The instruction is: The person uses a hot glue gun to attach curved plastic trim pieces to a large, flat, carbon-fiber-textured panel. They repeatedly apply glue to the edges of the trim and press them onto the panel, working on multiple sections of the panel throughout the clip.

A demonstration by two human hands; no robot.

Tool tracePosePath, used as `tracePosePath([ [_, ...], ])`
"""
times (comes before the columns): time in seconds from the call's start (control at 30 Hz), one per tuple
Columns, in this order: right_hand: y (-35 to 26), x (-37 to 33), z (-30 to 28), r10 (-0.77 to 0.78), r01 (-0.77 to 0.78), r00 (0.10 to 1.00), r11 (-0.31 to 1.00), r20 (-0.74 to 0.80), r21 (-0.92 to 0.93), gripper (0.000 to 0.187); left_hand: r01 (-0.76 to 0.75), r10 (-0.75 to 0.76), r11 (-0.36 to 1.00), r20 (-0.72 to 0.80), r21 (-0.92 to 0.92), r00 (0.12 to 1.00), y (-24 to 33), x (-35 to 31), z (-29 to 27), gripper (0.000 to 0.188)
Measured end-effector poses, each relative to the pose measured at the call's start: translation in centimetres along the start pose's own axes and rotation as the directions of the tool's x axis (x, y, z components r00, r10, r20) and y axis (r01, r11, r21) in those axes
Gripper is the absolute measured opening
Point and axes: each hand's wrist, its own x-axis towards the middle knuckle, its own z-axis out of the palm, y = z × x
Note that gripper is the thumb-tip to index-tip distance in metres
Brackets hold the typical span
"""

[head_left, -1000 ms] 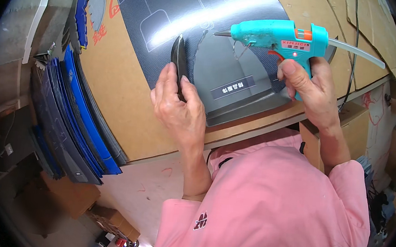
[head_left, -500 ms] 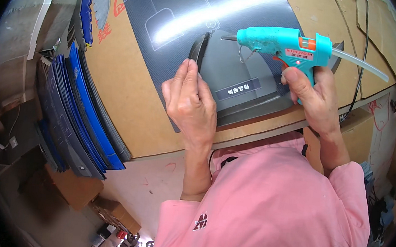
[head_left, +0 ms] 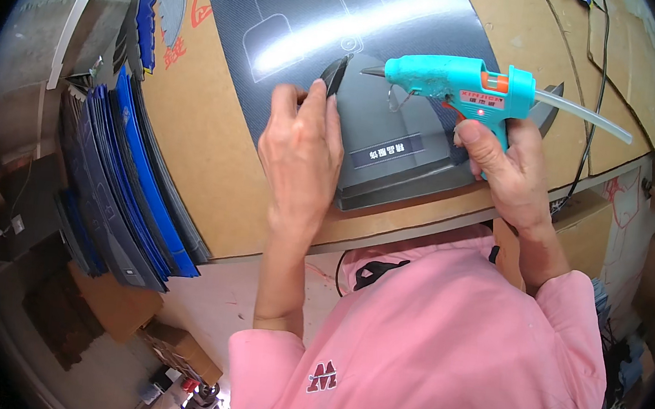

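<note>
Dark flap (head_left: 337,73): upper centre of the frame, along the left edge of a grey panel (head_left: 376,113) on the desk (head_left: 187,183); long axis steep, leaning to the upper right.
Left hand (head_left: 301,151): nearer; just below the flap's lower end, fingers bent, flap pinched between fingertips and thumb.
Right hand (head_left: 514,163): farther right, wrapped around the handle of a turquoise glue gun (head_left: 446,78), lying crosswise to the flap.
Nozzle (head_left: 373,71): pointing left, near the flap, seemingly apart.

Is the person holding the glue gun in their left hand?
No, the right hand is wrapped around the turquoise glue gun.
</note>
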Motion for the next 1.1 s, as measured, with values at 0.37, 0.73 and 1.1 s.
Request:
tracePosePath([
  [0.37,-0.2,-0.1,-0.5,0.109,-0.108,0.993,0.994,0.039,-0.024,0.039,-0.024,0.028,0.998,-0.068,0.057,0.997,0.0,1.2,2.0,0.016],
  [0.73,-0.4,-0.2,-0.5,0.174,-0.176,0.984,0.98,0.029,0.093,0.035,-0.057,0.055,0.998,-0.071,-0.026,0.996,-0.4,1.2,2.2,0.015],
  [1.1,-2.4,3.1,-2.4,-0.009,0.015,1.0,0.926,0.019,-0.377,0.041,-0.069,0.05,0.982,-0.11,-0.174,0.993,-1.5,1.5,2.7,0.02],
])
